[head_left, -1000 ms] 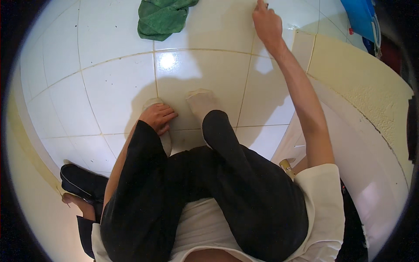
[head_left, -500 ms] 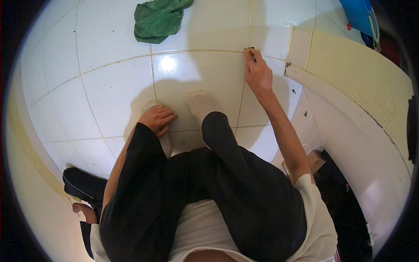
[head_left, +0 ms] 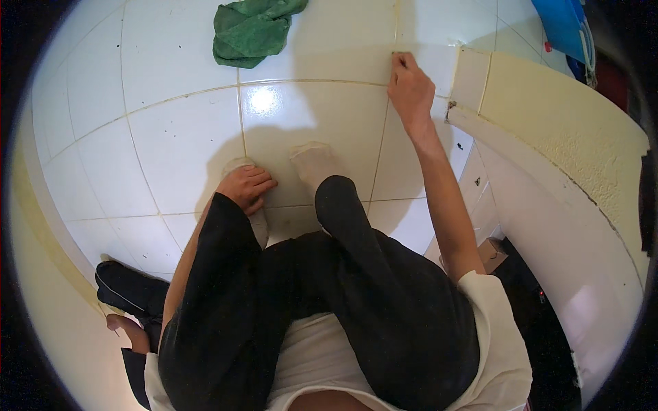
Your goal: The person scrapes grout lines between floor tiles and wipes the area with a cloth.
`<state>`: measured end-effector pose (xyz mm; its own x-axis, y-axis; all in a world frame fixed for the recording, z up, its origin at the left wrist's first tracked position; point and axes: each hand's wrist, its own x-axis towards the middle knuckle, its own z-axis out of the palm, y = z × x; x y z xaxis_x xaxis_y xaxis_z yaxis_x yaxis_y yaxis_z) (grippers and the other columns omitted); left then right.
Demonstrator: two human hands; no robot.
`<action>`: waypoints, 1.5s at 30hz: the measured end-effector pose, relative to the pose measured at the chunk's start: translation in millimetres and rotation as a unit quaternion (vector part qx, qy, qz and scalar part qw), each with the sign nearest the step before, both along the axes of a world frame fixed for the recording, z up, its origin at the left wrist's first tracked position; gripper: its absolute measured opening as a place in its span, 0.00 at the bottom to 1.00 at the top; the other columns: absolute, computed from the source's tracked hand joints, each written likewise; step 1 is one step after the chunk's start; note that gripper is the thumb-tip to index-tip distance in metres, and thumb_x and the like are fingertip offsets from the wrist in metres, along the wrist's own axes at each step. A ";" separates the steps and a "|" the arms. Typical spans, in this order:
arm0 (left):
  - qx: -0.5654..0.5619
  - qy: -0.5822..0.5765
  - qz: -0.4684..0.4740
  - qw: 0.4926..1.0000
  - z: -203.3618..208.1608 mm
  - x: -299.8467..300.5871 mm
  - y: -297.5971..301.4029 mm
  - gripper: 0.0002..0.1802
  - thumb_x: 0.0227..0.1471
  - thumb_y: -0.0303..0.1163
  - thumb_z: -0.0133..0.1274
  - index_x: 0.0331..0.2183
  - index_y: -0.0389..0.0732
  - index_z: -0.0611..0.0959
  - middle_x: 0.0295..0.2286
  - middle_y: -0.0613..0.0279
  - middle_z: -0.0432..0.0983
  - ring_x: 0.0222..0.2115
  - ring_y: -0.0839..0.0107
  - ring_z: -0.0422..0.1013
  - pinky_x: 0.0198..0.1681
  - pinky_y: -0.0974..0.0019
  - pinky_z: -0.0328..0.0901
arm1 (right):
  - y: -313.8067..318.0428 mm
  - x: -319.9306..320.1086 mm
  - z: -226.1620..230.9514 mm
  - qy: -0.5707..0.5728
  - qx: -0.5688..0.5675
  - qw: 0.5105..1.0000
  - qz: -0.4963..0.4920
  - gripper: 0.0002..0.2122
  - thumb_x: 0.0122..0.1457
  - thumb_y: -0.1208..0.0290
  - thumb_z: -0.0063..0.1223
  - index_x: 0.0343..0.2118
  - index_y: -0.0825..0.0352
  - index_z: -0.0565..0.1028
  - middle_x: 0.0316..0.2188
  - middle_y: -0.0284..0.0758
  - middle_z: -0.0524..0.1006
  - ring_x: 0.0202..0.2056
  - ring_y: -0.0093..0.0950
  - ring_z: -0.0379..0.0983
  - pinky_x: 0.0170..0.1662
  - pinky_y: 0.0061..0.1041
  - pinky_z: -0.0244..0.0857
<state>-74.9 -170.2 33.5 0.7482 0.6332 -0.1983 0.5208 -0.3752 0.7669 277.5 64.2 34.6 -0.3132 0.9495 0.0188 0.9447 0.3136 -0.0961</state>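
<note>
My right hand [head_left: 412,89] is stretched far ahead over the white tiled floor [head_left: 185,137], at a yellowish grout line. Its fingers are pinched together on a small dark-and-yellowish piece, of which only a dark speck shows at the fingertips. My left hand [head_left: 248,188] lies over my left foot in a pale sock [head_left: 238,164], its fingers laid out loosely with nothing seen in them. Apart from both hands, a crumpled green cloth [head_left: 250,34] lies on the floor at the far edge.
A raised yellow-topped ledge [head_left: 548,123] curves along the right, with a blue bag [head_left: 563,31] beyond it. A small cardboard box [head_left: 491,255] stands by my right elbow. A black shoe-like item [head_left: 127,288] and part of another person's foot [head_left: 128,331] are at lower left.
My right hand has moved a little farther forward along the grout line, and the small piece in its fingers is now almost hidden. My left hand has stayed on my foot.
</note>
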 end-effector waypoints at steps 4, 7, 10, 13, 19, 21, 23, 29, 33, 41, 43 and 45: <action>0.013 -0.005 0.009 1.000 1.6 2.6 0.7 0.28 0.33 0.28 0.60 0.43 0.39 0.79 0.39 0.58 0.74 0.44 0.58 0.71 0.48 0.55 0.67 | -10.0 4.7 -3.6 0.016 0.022 0.999 0.017 0.11 0.55 0.79 0.52 0.41 0.66 0.79 0.39 0.31 0.76 0.29 0.35 0.78 0.32 0.32 0.74; 0.026 -0.010 0.006 1.000 9.1 3.7 6.9 0.26 0.33 0.27 0.59 0.41 0.39 0.79 0.37 0.58 0.74 0.43 0.59 0.71 0.48 0.57 0.67 | 15.4 -2.6 -5.0 0.025 0.038 0.998 0.032 0.09 0.55 0.79 0.50 0.39 0.66 0.77 0.39 0.33 0.74 0.29 0.36 0.78 0.32 0.34 0.75; 0.034 -0.026 0.010 0.999 5.4 2.7 5.7 0.26 0.32 0.27 0.60 0.41 0.39 0.79 0.37 0.58 0.74 0.43 0.59 0.71 0.48 0.57 0.67 | 25.7 -10.5 0.7 0.006 0.020 1.000 0.017 0.09 0.56 0.79 0.50 0.39 0.66 0.78 0.39 0.32 0.75 0.29 0.36 0.78 0.32 0.34 0.74; 0.029 -0.024 0.015 0.999 3.7 1.9 2.6 0.27 0.32 0.28 0.60 0.41 0.39 0.79 0.38 0.58 0.74 0.43 0.59 0.71 0.48 0.56 0.67 | 4.2 -6.6 0.5 -0.008 0.006 1.000 -0.001 0.10 0.56 0.78 0.52 0.40 0.66 0.79 0.39 0.32 0.76 0.29 0.36 0.78 0.31 0.34 0.74; 0.029 -0.009 0.013 0.999 4.6 4.6 3.9 0.27 0.33 0.28 0.60 0.42 0.39 0.80 0.38 0.59 0.75 0.44 0.59 0.71 0.49 0.57 0.67 | 1.8 -0.7 4.4 0.023 0.008 1.000 -0.009 0.07 0.54 0.78 0.50 0.36 0.68 0.76 0.38 0.35 0.75 0.30 0.39 0.78 0.32 0.37 0.74; 0.031 -0.016 0.010 0.999 3.6 3.8 3.7 0.27 0.33 0.28 0.60 0.42 0.39 0.80 0.38 0.59 0.75 0.43 0.59 0.71 0.49 0.57 0.67 | 27.5 -5.3 1.4 0.018 0.023 1.000 -0.003 0.06 0.55 0.78 0.50 0.35 0.68 0.77 0.39 0.35 0.75 0.31 0.39 0.78 0.32 0.37 0.74; 0.037 -0.031 0.011 0.999 3.3 1.5 5.0 0.26 0.33 0.28 0.60 0.42 0.39 0.80 0.38 0.59 0.75 0.43 0.59 0.72 0.49 0.57 0.67 | 38.5 -6.0 -0.9 0.003 0.021 1.000 0.001 0.07 0.55 0.77 0.52 0.36 0.68 0.78 0.39 0.33 0.76 0.29 0.38 0.78 0.30 0.34 0.74; 0.029 -0.007 0.017 0.999 5.9 2.4 2.9 0.25 0.33 0.27 0.59 0.40 0.39 0.80 0.37 0.59 0.75 0.42 0.59 0.72 0.47 0.58 0.68 | -9.7 -5.4 1.4 -0.040 -0.006 0.999 -0.012 0.11 0.52 0.77 0.55 0.40 0.66 0.80 0.39 0.31 0.76 0.27 0.35 0.78 0.30 0.31 0.74; 0.044 -0.012 0.011 0.999 4.5 4.4 4.6 0.25 0.32 0.28 0.60 0.40 0.39 0.80 0.37 0.59 0.74 0.42 0.60 0.72 0.47 0.59 0.68 | -12.4 -8.4 2.1 -0.031 0.023 0.999 -0.010 0.12 0.52 0.77 0.54 0.41 0.66 0.80 0.38 0.31 0.76 0.27 0.34 0.77 0.29 0.31 0.73; 0.024 -0.019 0.000 1.000 -2.7 1.8 3.1 0.29 0.31 0.31 0.60 0.43 0.40 0.80 0.40 0.57 0.76 0.43 0.55 0.72 0.49 0.51 0.68 | 100.0 -21.1 -25.4 0.041 0.075 0.996 0.005 0.07 0.51 0.72 0.60 0.34 0.63 0.81 0.40 0.36 0.75 0.32 0.38 0.79 0.33 0.33 0.77; 0.007 -0.013 0.001 1.000 -3.9 2.6 3.0 0.29 0.31 0.31 0.60 0.43 0.40 0.80 0.39 0.57 0.76 0.43 0.55 0.72 0.49 0.51 0.68 | 105.9 -17.5 -26.0 0.080 0.082 0.993 -0.011 0.07 0.51 0.71 0.60 0.34 0.62 0.82 0.40 0.36 0.76 0.32 0.38 0.79 0.34 0.33 0.77; 0.003 -0.009 0.005 1.000 -3.0 0.3 1.6 0.28 0.32 0.31 0.60 0.43 0.40 0.79 0.39 0.56 0.76 0.43 0.55 0.72 0.49 0.51 0.68 | 95.0 -18.3 -23.3 0.140 0.110 0.984 -0.017 0.08 0.52 0.71 0.56 0.33 0.61 0.84 0.35 0.34 0.77 0.31 0.39 0.78 0.32 0.36 0.73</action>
<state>-74.6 -168.6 30.5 0.7447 0.6424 -0.1808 0.5106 -0.3739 0.7742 259.2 159.2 11.2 -0.2350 0.9223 0.3070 0.9011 0.3251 -0.2869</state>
